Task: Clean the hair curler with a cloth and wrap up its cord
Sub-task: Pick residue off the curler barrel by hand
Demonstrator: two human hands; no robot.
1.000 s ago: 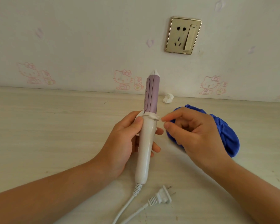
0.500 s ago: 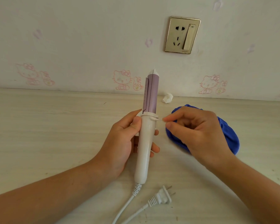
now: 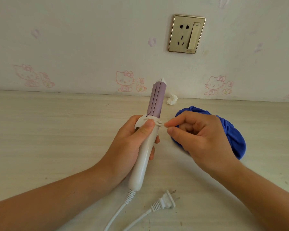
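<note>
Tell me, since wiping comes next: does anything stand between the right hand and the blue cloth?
Nothing visible does. The right hand hovers directly in front of the crumpled blue cloth on the pale wooden tabletop.

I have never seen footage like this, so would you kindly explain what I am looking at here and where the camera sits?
No machine here: a person wears one wide-angle camera on the head, looking down at their own bare hands. The left hand grips a hair curler upright by its white handle. The right hand pinches its thumb and forefinger together beside the curler's collar; whether anything is between them is too small to tell. On the pale wooden table lie a blue cloth, the curler's unplugged plug and a small crumpled white scrap. A wall socket sits above.
</note>
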